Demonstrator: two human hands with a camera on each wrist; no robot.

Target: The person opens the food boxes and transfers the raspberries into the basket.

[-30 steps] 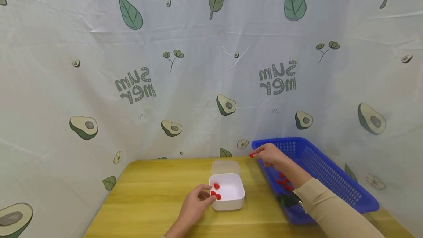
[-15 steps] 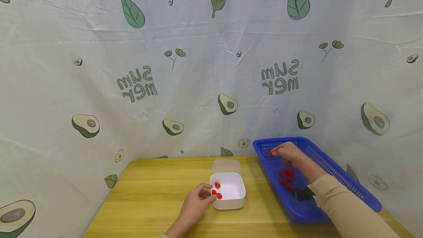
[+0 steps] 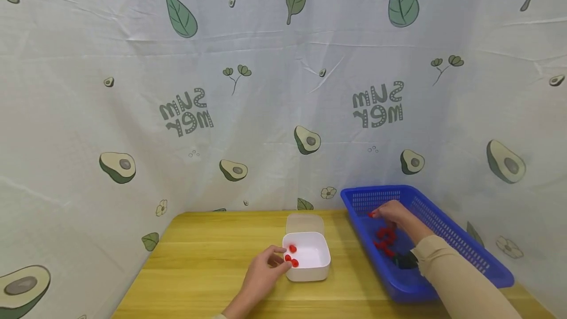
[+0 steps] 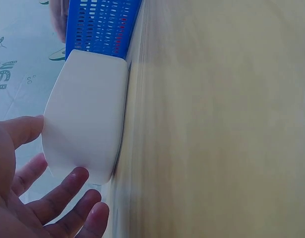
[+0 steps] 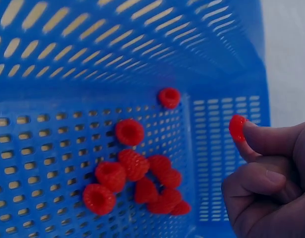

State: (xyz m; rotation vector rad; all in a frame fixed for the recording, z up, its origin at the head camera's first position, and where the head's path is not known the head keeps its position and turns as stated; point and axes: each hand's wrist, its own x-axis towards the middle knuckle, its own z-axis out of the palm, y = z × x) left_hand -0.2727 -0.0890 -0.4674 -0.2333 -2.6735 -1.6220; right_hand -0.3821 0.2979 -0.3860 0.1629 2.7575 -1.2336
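Observation:
My left hand (image 3: 261,272) rests at the left side of a small white box (image 3: 307,274), thumb and fingertips touching its outer wall. In the left wrist view its fingers (image 4: 68,191) are loosely spread against the box (image 4: 85,114). Three red raspberries (image 3: 293,248) lie at the left inside the box. My right hand (image 3: 394,211) is over the far part of a blue basket (image 3: 390,293), pinching a single raspberry (image 5: 236,128) between thumb and index finger while the other fingers curl in. Several more raspberries (image 5: 133,164) lie on the basket floor below.
A pale lid-like panel (image 3: 305,222) stands behind the white box. Something dark green (image 3: 405,261) lies in the basket near the right forearm. The yellow wooden table (image 3: 212,255) ends at a printed curtain (image 3: 266,112) at the back.
My right hand, with the raspberry, has moved right from the basket's left rim to over its inside, then dropped slightly. The left hand and the box have stayed in place.

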